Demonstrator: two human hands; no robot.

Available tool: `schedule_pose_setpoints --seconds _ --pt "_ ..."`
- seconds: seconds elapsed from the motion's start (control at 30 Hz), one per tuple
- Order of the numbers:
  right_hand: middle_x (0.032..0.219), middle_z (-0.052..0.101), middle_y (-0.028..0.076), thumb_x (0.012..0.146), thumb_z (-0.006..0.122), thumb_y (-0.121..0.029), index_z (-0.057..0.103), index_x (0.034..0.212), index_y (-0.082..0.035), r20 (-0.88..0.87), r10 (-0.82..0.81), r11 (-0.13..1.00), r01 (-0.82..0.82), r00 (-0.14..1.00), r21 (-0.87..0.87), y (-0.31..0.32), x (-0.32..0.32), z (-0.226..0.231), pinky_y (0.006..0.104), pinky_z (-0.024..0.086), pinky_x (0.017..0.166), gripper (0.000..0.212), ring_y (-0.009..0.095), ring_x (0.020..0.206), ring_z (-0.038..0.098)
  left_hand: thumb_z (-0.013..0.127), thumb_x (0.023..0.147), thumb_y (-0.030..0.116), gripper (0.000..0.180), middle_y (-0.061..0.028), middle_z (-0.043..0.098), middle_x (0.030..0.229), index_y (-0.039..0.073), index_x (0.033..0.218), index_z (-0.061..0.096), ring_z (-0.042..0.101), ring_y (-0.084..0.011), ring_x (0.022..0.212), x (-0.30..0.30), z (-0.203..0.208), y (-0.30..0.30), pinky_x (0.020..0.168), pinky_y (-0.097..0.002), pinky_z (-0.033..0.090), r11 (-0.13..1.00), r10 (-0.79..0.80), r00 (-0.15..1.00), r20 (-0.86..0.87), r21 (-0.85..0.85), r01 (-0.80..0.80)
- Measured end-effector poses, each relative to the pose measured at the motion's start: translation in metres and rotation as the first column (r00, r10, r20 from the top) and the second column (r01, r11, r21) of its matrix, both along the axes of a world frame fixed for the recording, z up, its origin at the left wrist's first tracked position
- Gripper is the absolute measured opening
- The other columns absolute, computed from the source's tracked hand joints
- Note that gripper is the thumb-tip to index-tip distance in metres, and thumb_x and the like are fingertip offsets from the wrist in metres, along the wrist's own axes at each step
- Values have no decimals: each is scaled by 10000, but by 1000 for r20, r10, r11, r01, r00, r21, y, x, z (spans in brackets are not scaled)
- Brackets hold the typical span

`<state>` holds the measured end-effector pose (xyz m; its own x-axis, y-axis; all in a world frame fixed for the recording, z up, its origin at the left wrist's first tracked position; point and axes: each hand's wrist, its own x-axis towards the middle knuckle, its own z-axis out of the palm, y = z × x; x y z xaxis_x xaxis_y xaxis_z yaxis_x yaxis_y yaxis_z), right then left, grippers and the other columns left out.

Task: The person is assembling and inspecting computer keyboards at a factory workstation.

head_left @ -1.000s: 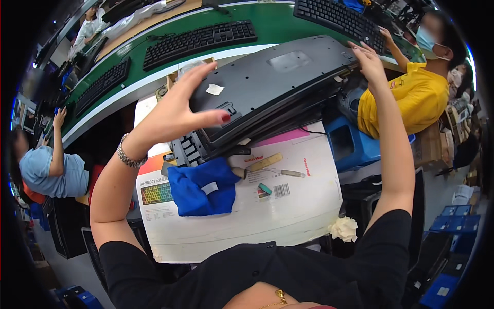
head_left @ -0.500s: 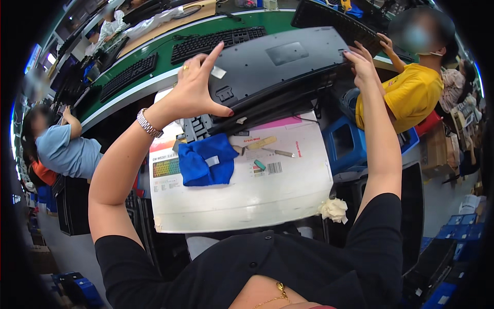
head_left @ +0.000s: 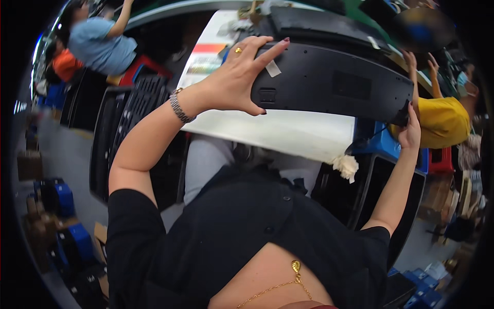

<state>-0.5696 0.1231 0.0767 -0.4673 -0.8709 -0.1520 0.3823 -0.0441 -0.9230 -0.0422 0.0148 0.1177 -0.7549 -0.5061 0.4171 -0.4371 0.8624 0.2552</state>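
A black keyboard (head_left: 329, 80) is held up with its underside toward me, over the near part of the white box-like work surface (head_left: 278, 135). My left hand (head_left: 242, 74) grips its left end, thumb at the lower edge and fingers over the upper edge. Beside those fingers a small white label (head_left: 272, 68) sticks out. At the right end my right hand (head_left: 410, 129) holds the lower corner, thumb uppermost. Behind it lies another dark keyboard (head_left: 329, 28) with a white tag. The held keyboard covers most of the work surface.
Crumpled cream tissue (head_left: 346, 167) hangs at the surface's near right corner. Dark keyboards or trays (head_left: 136, 116) stand low on my left. A blue stool (head_left: 383, 144) is at the right, near a person in yellow (head_left: 442, 121). Another person in light blue (head_left: 98, 44) sits far left.
My view has tipped down and swung. The keyboard has come nearer to me and turned its underside more squarely toward me. Both hands still hold its ends.
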Motion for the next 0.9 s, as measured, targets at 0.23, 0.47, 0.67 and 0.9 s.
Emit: schedule_pose_setpoints --seconds 0.23,0.47,0.67,0.9 --pt "1118 731 70 1038 661 -325 748 1185 -62 -129 165 968 -135 978 213 9 38 -102 298 544 818 313 171 939 674 962 536 336 1331 -192 277 1620 264 1659 251 291 -423 1471 69 -112 59 1239 -504 233 993 109 994 10 52 -110" --pt "994 734 69 983 718 -288 771 1126 -67 -717 159 924 153 679 350 5 93 -114 295 544 785 269 174 817 659 969 527 350 1347 -185 259 1638 260 1661 247 278 -414 1487 96 -165 56 1249 -521 220 988 151 988 38 -26 -150" --pt "1008 747 88 922 740 -135 741 1191 -30 -879 224 971 -169 420 167 -1 312 -50 253 547 803 289 144 847 668 975 519 368 1367 -185 291 1627 257 1665 240 297 -410 1483 97 -181 48 1248 -523 217 985 166 985 -44 62 -164" --pt "892 724 70 859 724 -7 654 1177 -16 -809 397 891 -392 433 227 -33 425 -71 285 537 688 325 148 707 633 957 563 405 1305 -172 291 1651 149 1649 281 278 -380 1516 100 -179 38 1271 -505 178 986 152 987 -54 85 -147"
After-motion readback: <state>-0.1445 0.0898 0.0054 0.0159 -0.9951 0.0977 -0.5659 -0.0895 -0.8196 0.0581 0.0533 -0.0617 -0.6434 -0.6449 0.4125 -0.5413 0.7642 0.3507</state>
